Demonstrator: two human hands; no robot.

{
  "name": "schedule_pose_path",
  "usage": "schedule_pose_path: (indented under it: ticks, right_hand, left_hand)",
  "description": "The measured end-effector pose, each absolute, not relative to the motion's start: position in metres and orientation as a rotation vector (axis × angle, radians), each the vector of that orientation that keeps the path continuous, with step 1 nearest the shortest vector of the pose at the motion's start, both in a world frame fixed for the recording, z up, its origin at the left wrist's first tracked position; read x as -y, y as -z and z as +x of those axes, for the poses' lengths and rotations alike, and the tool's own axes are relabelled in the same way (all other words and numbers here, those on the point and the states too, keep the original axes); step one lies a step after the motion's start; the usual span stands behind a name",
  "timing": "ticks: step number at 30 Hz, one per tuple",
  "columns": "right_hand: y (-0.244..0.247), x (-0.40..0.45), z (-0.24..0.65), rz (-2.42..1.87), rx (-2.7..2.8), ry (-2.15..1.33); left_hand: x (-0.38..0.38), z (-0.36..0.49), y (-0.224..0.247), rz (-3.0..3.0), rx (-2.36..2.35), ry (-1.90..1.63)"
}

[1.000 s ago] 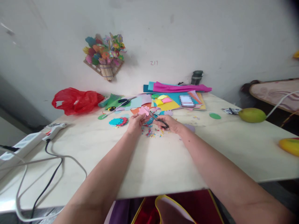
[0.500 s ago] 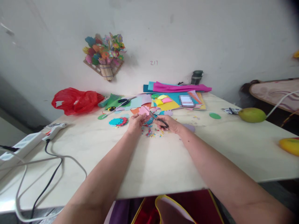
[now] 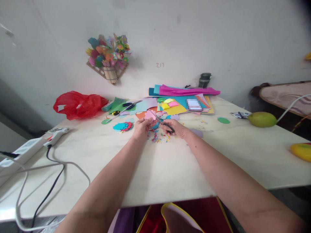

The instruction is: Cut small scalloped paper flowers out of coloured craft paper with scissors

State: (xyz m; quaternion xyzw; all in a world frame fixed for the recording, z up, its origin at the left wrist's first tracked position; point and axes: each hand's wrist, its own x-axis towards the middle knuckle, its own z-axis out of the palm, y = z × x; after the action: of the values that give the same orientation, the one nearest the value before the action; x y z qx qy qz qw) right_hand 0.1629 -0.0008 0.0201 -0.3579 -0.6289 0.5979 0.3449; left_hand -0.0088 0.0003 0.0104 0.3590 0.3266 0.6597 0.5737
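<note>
My left hand [image 3: 142, 127] pinches a pink paper piece [image 3: 150, 115] with a scalloped edge, above the middle of the table. Dark-handled scissors [image 3: 170, 127] are in my right hand [image 3: 175, 128], their blades pointing left at the pink paper. Small coloured paper scraps [image 3: 159, 137] lie on the table just below both hands. Left of my left hand sits a stack of blue scalloped paper shapes [image 3: 120, 126], with red ones [image 3: 128, 127] beside it. A light purple paper piece [image 3: 196, 132] lies partly behind my right wrist.
Coloured sheets [image 3: 181, 110], another pair of scissors [image 3: 130, 105] and a red plastic bag [image 3: 79, 105] lie along the back. A power strip [image 3: 24, 149] with cables is at left. A green mango [image 3: 262, 119] and a yellow fruit [image 3: 301, 151] are at right.
</note>
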Motion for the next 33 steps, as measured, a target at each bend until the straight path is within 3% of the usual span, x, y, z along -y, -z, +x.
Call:
schedule_pose_path:
  ticks: [33]
  right_hand:
    - [-0.008,-0.010,0.164,-0.895,1.657,-1.464]
  left_hand:
    - [0.002,-0.008,-0.013,0.851,-0.730,-1.511]
